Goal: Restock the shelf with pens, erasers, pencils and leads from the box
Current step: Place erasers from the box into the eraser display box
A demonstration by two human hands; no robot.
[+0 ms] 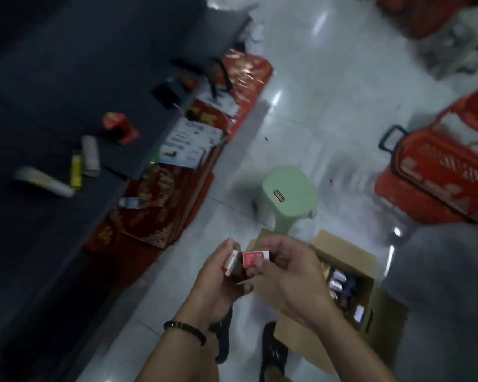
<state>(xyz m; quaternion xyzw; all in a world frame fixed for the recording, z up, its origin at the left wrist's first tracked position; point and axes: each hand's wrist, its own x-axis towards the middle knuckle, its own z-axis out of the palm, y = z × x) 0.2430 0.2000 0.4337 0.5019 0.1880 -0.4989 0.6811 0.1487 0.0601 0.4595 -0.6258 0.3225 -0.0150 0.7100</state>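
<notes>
My left hand (218, 277) grips a small red and white packet (230, 262) at its upper edge. Beside it my right hand (290, 268) pinches a second small red and white packet (253, 259), and the two packets almost touch. Both hands are above the floor, just left of an open cardboard box (345, 288) that holds several small stationery packs. The dark shelf (66, 106) runs along the left, with a red item (120, 126), a grey roll (90, 155) and a yellow item (76, 170) lying on it. The frame is motion-blurred.
A pale green plastic stool (289, 197) stands on the white tiled floor beyond the box. Red shopping baskets (436, 175) sit at the right. Red decorated packages and white boxes (188, 144) are piled along the shelf's foot. My dark shoes (273, 351) are at the bottom.
</notes>
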